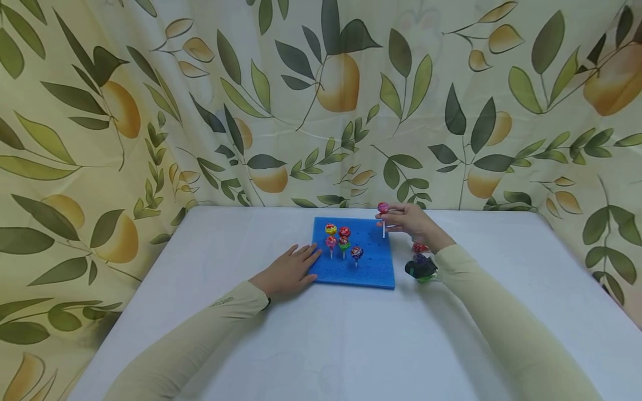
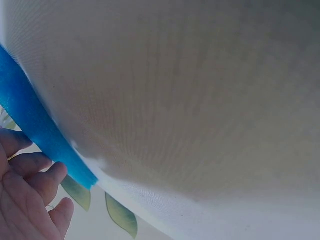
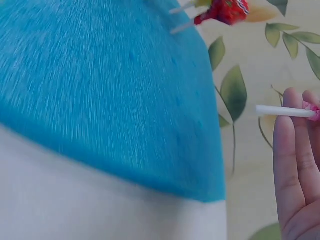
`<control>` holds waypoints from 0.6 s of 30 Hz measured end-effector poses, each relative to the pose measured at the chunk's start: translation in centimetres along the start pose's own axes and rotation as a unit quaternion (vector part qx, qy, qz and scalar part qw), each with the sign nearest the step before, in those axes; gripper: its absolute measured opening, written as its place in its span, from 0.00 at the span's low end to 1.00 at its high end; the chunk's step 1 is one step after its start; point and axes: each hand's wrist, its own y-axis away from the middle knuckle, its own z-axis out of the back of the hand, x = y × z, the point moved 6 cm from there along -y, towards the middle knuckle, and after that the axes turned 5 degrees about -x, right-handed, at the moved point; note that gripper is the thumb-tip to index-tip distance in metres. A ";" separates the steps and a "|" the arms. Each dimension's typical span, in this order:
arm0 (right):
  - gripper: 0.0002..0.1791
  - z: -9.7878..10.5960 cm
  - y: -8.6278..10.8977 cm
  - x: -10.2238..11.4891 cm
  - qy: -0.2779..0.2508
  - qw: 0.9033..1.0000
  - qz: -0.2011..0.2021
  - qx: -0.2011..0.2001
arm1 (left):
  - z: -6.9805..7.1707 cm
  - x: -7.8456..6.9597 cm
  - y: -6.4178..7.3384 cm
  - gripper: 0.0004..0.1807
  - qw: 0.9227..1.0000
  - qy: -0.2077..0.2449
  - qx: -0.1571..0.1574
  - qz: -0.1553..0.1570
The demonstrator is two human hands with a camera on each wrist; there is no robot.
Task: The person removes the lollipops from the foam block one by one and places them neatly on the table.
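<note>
My right hand [image 1: 408,220] pinches a pink-wrapped lollipop [image 1: 383,208] over the far right corner of a blue foam board [image 1: 371,270]. Its white stick [image 3: 280,111] points down in the head view and stays bare below the fingers. Several lollipops stand upright in the foam, among them a yellow one [image 1: 331,229], a red one [image 1: 344,231], a pink one [image 1: 331,241], a green and red one [image 1: 344,244] and a dark one [image 1: 356,253]. At the board's left edge my left hand [image 1: 291,270] rests with straight fingers, its fingertips on the foam.
Right of the board, partly behind the right sleeve [image 1: 481,301], lie more wrapped lollipops: a dark bunch [image 1: 421,267] and a red one [image 1: 419,247]. Small holes dot the foam's right half. A white cloth covers the table [image 1: 321,340]; a leaf-and-fruit patterned curtain [image 1: 311,139] hangs behind.
</note>
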 end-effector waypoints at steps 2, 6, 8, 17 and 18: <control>0.29 0.7 0.5 0.1 0.006 1.000 0.001 0.005 | -0.1 0.0 0.0 0.37 1.000 -0.001 0.000 0.001; 0.30 2.1 1.7 0.4 0.033 0.999 0.005 0.011 | -0.2 0.0 0.0 0.37 1.000 0.000 -0.001 0.002; 0.30 2.8 2.2 0.4 0.055 0.998 0.004 0.012 | -0.2 0.0 0.0 0.37 1.000 0.002 0.000 0.004; 0.31 4.9 5.7 0.2 0.170 0.985 0.002 0.038 | -0.1 0.0 0.0 0.37 1.000 0.007 -0.005 0.000; 0.31 5.1 6.1 0.1 0.178 0.983 -0.002 0.040 | -0.1 0.0 0.0 0.37 1.000 0.008 -0.007 0.000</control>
